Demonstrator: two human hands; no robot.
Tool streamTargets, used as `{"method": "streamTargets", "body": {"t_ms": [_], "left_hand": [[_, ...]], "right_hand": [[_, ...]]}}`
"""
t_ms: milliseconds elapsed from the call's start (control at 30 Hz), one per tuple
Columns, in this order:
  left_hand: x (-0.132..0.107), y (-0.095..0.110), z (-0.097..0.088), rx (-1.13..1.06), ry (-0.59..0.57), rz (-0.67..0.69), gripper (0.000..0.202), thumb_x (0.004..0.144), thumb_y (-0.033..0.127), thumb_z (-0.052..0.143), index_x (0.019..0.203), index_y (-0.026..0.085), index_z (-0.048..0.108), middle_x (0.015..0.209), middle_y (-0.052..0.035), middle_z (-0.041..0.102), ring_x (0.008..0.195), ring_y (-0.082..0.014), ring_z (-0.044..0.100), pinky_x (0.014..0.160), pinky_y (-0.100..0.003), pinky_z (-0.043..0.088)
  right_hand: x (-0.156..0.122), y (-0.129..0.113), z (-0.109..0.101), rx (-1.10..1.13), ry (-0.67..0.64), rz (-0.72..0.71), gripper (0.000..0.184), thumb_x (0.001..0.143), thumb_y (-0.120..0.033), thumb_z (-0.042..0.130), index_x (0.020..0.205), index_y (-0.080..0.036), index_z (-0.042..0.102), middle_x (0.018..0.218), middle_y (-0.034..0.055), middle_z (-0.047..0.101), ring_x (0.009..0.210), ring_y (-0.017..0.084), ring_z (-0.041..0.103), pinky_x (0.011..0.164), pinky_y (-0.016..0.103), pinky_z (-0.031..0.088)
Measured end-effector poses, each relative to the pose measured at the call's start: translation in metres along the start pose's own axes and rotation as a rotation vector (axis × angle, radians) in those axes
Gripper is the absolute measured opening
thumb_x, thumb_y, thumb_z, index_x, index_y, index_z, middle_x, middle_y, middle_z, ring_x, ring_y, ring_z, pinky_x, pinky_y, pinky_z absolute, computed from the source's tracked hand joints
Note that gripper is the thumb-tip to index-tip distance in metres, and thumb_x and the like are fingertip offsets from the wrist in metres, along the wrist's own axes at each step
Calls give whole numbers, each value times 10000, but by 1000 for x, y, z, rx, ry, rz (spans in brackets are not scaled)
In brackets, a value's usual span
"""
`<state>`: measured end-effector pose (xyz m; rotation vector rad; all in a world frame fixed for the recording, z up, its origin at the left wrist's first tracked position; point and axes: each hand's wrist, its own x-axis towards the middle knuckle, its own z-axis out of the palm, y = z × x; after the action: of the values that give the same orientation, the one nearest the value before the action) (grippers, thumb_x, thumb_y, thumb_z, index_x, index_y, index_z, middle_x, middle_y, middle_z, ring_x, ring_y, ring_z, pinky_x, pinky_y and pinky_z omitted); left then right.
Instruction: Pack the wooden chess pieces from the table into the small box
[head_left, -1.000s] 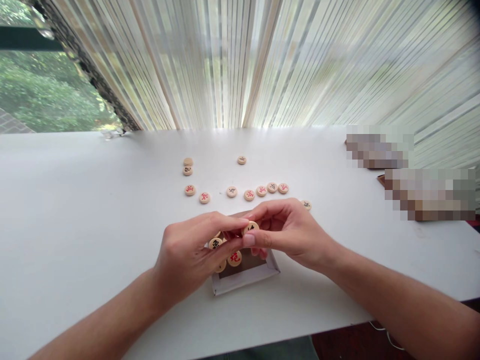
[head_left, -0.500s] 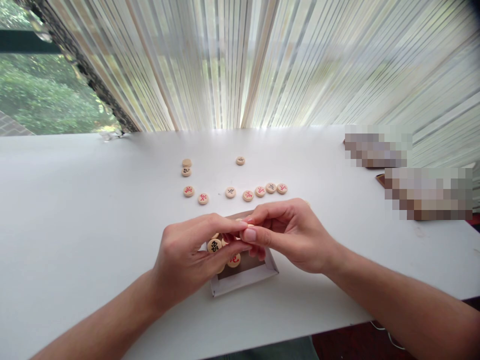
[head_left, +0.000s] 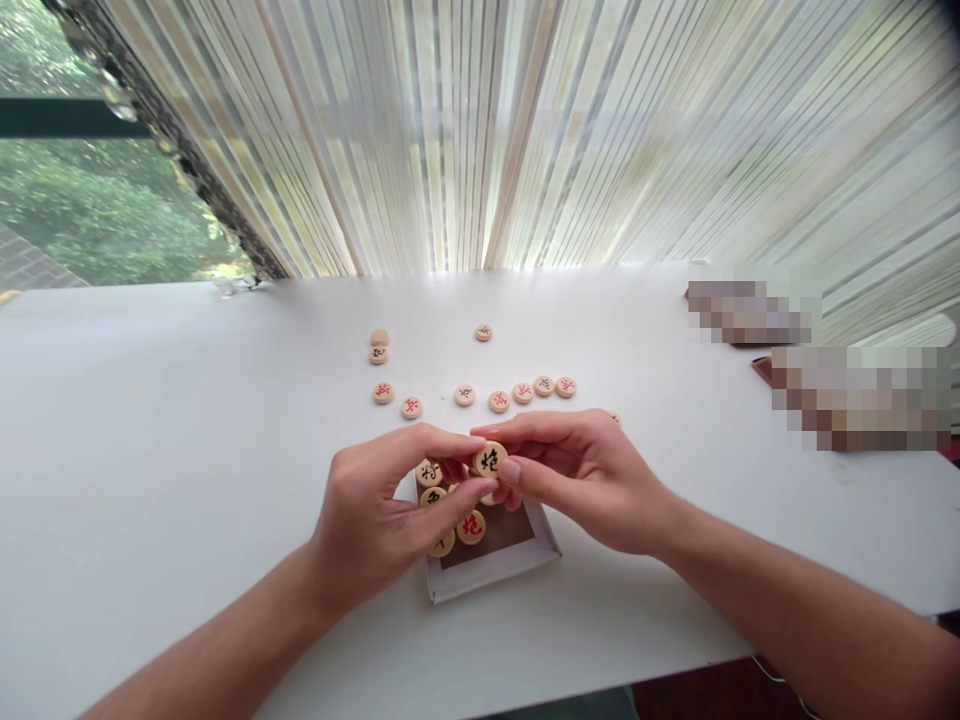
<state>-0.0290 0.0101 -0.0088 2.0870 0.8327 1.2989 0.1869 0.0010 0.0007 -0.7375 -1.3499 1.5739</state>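
Observation:
Between my two hands is a round wooden Chinese chess piece [head_left: 490,459] with a black character facing me. My left hand [head_left: 390,500] pinches its left edge between thumb and fingers. From the other side, the thumb and fingers of my right hand [head_left: 581,475] grip it too. Below them sits a shallow white box [head_left: 495,570] with a brown inside. It holds several more pieces, among them a red-marked piece [head_left: 471,527] and a black-marked piece [head_left: 430,472]. My hands and fingers hide part of the box and its contents.
Beyond the box, an uneven row of chess pieces [head_left: 465,395] lies on the white table [head_left: 187,450]. Farther back are a lone piece [head_left: 483,333] and a blank-faced piece [head_left: 379,337] against another. Blurred-out items lie at the right; a strip curtain [head_left: 450,130] hangs behind.
The held chess piece has turned from nearly hidden between my fingers to showing its black-marked face. The view has shifted slightly, so the table sits a little lower.

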Motion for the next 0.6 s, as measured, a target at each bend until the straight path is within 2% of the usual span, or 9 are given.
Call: {"method": "streamTargets", "body": {"t_ms": [133,433,600], "left_hand": [[-1,-3,0,8,14,-11,254,860,123,858,1082,217,777,916,-33,825,757,-166,770,700,-272,649],[-1,-5,0,2,49,-6,239,870,123,860,1086,197,789,868,-31,806,712,-148,748,693,-259,641],[0,-6,-1,-12,64,-12,214,857,127,874,1050,172,794,853,-42,810,708,-154,755,683,-253,641]], "right_hand": [[0,4,-1,12,73,-20,317,845,-139,888,1143,-179,789,831,33,809,720,137,776,693,225,677],[1,7,-3,-65,118,-152,262,820,-117,906,1053,-201,822,849,39,824,700,149,784,661,241,685],[0,9,-4,-92,129,-173,336,752,-118,959,1054,-208,843,858,45,829,723,170,793,685,264,699]]}}
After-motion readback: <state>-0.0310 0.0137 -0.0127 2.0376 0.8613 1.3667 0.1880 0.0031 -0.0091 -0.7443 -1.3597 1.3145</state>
